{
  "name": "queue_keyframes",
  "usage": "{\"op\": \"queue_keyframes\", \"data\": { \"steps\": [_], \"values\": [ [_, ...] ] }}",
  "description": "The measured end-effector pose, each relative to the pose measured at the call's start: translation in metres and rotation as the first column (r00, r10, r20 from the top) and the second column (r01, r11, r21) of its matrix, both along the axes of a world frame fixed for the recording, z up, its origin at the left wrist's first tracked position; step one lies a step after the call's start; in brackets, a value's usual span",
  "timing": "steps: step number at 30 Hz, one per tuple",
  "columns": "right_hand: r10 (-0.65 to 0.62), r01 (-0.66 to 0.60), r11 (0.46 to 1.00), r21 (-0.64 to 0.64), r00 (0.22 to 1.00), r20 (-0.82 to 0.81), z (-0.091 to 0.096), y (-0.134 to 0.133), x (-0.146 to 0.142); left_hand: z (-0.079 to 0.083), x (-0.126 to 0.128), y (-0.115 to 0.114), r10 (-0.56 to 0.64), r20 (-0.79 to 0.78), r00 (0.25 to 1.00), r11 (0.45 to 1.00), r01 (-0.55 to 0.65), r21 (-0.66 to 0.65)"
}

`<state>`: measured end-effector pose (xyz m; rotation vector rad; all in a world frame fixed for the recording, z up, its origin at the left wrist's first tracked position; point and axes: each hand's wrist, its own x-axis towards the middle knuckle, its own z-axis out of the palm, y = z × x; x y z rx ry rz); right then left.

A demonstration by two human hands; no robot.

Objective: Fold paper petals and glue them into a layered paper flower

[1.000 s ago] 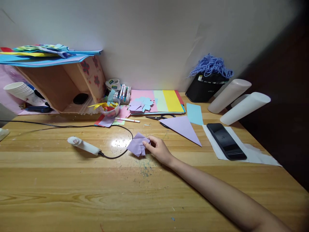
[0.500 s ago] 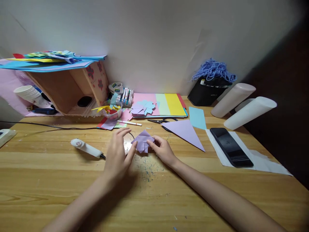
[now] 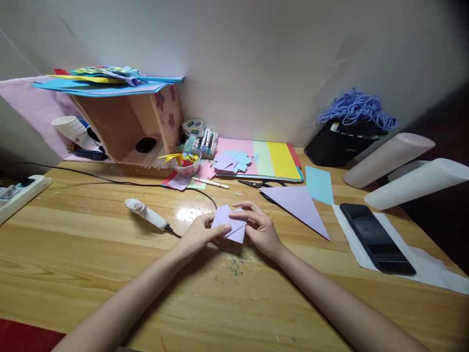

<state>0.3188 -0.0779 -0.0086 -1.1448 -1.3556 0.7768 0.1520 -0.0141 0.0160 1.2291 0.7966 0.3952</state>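
Note:
A folded piece of purple paper (image 3: 236, 226) is held between both hands just over the middle of the wooden table (image 3: 220, 303). My left hand (image 3: 201, 232) grips its left side, thumb on top and the other fingers underneath, partly hidden. From the right, my right hand (image 3: 262, 230) pinches the same paper, its fingers on the upper face. A glue gun (image 3: 146, 213), white with a black cord, lies left of my left hand. Beyond my right hand rests a purple paper triangle (image 3: 298, 203), partly over black scissors (image 3: 262, 184).
A plastic tub of paper scraps (image 3: 186, 164), a marker (image 3: 210, 183), paper flowers (image 3: 232, 162) and coloured sheets (image 3: 282, 159) stand at the back. To the right are a light blue paper (image 3: 319, 184), a phone (image 3: 377, 238) and white rolls (image 3: 417, 183). A power strip (image 3: 22, 195) lies far left.
My left hand has come down from beside the purple paper and closed on its left side. The paper has turned and now shows a different, squarer face. The view has shifted left.

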Motion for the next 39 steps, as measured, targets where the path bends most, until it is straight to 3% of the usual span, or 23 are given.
{"op": "queue_keyframes", "data": {
  "steps": [4, 7, 11, 15, 19, 22, 24, 27, 31, 33, 35, 37, 39],
  "values": [
    [-0.013, 0.004, 0.996, -0.093, 0.995, -0.102, 0.003, 0.001, -0.003, -0.005, -0.002, 0.002, 0.082, -0.018, 0.996, 0.991, -0.079, 0.111],
    [0.046, -0.109, 0.972, -0.208, 0.957, -0.287, 0.0, 0.002, -0.005, -0.006, -0.003, 0.003, 0.117, -0.008, 0.993, 0.981, -0.115, 0.156],
    [0.079, -0.176, 0.95, -0.256, 0.934, -0.349, -0.004, 0.002, -0.005, -0.006, -0.002, 0.0, 0.123, 0.025, 0.992, 0.974, -0.125, 0.19],
    [-0.039, -0.036, 0.976, -0.214, 0.94, -0.338, 0.006, 0.023, 0.012, -0.007, -0.002, 0.0, 0.166, 0.081, 0.983, 0.968, -0.178, 0.179],
    [-0.24, 0.207, 0.968, -0.142, 0.932, -0.273, 0.027, 0.078, 0.041, -0.012, -0.003, 0.003, 0.184, 0.078, 0.98, 0.952, -0.197, 0.233],
    [-0.335, 0.321, 0.909, -0.267, 0.942, -0.009, 0.038, 0.114, 0.057, -0.016, -0.003, 0.005, 0.179, 0.095, 0.979, 0.935, -0.199, 0.294],
    [-0.333, 0.347, 0.882, -0.318, 0.938, 0.101, 0.04, 0.121, 0.066, -0.017, -0.003, 0.006, 0.182, 0.101, 0.978, 0.934, -0.204, 0.294],
    [-0.325, 0.387, 0.863, -0.325, 0.917, 0.23, 0.035, 0.099, 0.083, -0.016, -0.003, 0.004, 0.186, 0.104, 0.977, 0.946, -0.207, 0.249],
    [-0.359, 0.489, 0.832, -0.261, 0.835, 0.418, 0.026, 0.034, 0.116, -0.012, -0.002, -0.001, 0.135, 0.103, 0.985, 0.959, -0.156, 0.235],
    [-0.371, 0.63, 0.754, -0.183, 0.64, 0.673, 0.021, 0.005, 0.131, -0.01, -0.001, -0.005, 0.097, 0.099, 0.99, 0.973, -0.116, 0.202],
    [-0.362, 0.739, 0.65, -0.176, 0.505, 0.784, 0.016, -0.015, 0.143, -0.008, 0.0, -0.009, 0.062, 0.09, 0.994, 0.983, -0.076, 0.166],
    [-0.342, 0.759, 0.606, -0.238, 0.519, 0.783, 0.011, -0.024, 0.15, -0.007, 0.001, -0.013, 0.046, 0.065, 0.997, 0.983, -0.057, 0.172],
    [-0.337, 0.716, 0.621, -0.318, 0.611, 0.717, 0.007, -0.026, 0.153, -0.006, 0.002, -0.015, 0.042, 0.044, 0.998, 0.978, -0.05, 0.204]
  ]
}}
